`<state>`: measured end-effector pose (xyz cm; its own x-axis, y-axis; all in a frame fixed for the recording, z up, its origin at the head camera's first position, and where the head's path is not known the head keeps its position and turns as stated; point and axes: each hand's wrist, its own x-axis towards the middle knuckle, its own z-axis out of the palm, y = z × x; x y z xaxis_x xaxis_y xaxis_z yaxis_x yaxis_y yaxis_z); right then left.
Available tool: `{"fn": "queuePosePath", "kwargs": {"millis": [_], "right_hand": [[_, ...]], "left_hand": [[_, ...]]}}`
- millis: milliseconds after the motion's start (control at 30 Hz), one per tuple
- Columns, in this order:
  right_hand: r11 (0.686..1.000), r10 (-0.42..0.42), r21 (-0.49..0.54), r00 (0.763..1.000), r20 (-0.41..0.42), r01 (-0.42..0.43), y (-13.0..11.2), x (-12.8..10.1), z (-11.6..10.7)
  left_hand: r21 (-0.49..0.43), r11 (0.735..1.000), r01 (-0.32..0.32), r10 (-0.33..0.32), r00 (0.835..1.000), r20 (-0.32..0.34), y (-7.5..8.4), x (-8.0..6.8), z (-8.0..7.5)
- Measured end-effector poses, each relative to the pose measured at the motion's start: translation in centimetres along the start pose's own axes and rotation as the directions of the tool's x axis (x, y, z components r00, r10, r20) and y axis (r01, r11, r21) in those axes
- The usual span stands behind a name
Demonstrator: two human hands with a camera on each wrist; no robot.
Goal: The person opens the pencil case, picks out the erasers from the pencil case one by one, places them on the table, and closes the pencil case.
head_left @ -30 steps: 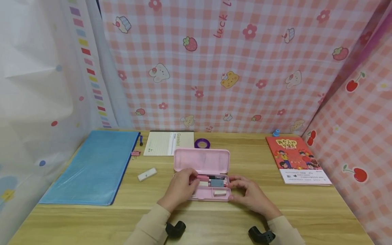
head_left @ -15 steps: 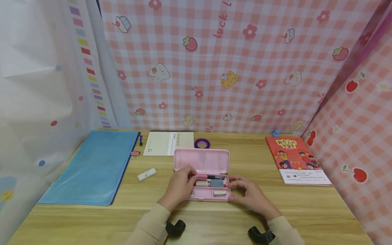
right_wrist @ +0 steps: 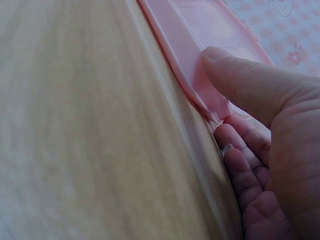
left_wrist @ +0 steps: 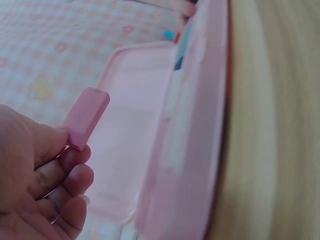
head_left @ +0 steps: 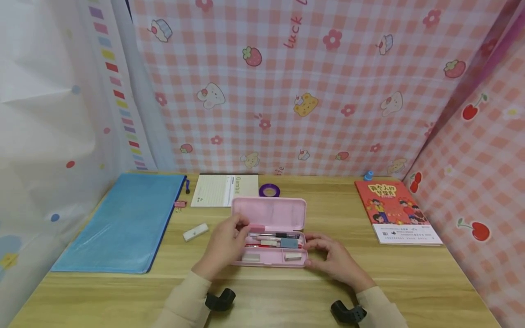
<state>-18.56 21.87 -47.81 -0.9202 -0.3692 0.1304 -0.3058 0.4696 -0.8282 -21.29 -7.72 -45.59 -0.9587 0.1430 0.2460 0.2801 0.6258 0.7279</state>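
Observation:
The pink pencil case stands open on the table, its lid tipped back. Between thumb and fingertips my left hand pinches a pink eraser, lifted clear of the case's left part. Pens, a blue block and a whitish block lie in the long back compartment. The smaller front compartments hold a white eraser at right and a pale piece at left. My right hand holds the case's right end, thumb by the front wall and fingers at the end.
A white eraser lies left of the case, near a blue folder. Behind are a small pink sharpener-like piece, a notebook and a purple tape roll. A red book lies at right, a small blue object behind it.
My left hand has moved left and slightly up with the pink eraser, out of the case, uncovering pens and the pale piece. My right hand stays at the case's right end.

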Motion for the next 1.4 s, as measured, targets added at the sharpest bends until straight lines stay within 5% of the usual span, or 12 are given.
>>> {"fn": "queuePosePath", "kwargs": {"millis": [400,667,1400], "right_hand": [[1.0,-0.008,0.012,1.0,0.0,0.008,0.2,0.0,0.0],[1.0,-0.004,0.0,1.0,-0.004,0.004,0.2,0.1,0.1],[1.0,-0.012,-0.018,1.0,0.004,0.012,-0.2,0.1,0.0]], "left_hand": [[-0.015,0.999,0.044,-0.044,0.998,-0.048,-3.5,-0.7,-4.6],[0.032,0.997,0.065,-0.066,0.997,0.03,-6.9,-1.0,-6.7],[0.177,0.982,0.064,-0.087,0.988,0.125,-8.6,-1.4,-7.1]]}}
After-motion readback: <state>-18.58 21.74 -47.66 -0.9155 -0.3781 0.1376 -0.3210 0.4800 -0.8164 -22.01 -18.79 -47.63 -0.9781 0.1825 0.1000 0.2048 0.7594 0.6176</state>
